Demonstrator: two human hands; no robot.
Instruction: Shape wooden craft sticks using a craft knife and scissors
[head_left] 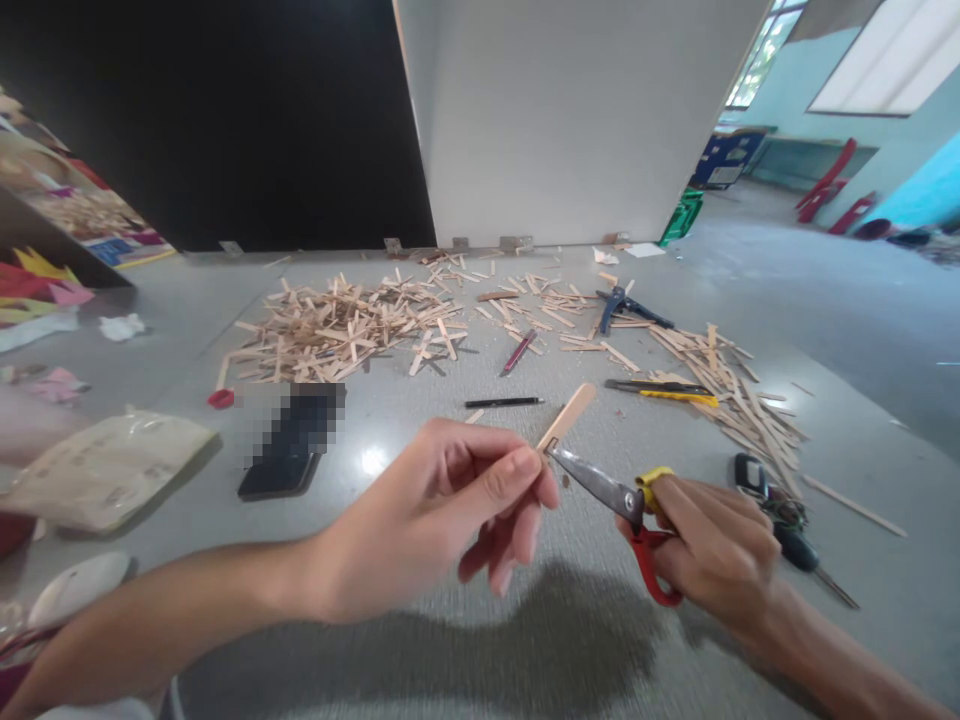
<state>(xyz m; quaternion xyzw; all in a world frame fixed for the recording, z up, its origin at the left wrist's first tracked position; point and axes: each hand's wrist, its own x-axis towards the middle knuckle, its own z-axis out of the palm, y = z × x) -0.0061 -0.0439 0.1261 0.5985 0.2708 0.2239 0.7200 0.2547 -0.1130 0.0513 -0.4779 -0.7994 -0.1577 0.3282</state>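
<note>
Between the thumb and fingers of my left hand (480, 500) is a flat wooden craft stick (574, 408), tilted up to the right, with a small dark outline marked near my fingertips. My right hand (712, 540) grips scissors (600, 480) by their red and yellow handles. The scissor blades point left, and their tip is at the stick close to my left thumb; I cannot tell whether it touches. A black pen (504, 402) lies on the table just behind my left hand. A yellow and black utility knife (664, 390) rests beyond the scissors.
A heap of wooden sticks (352, 325) spreads at the back left; more sticks (750, 410) lie right. Blue pliers (622, 308), a dark red cutter (519, 352), keys (784, 515), a phone (289, 450) and a plastic packet (112, 470) surround my hands. An upright panel (577, 120) borders the back.
</note>
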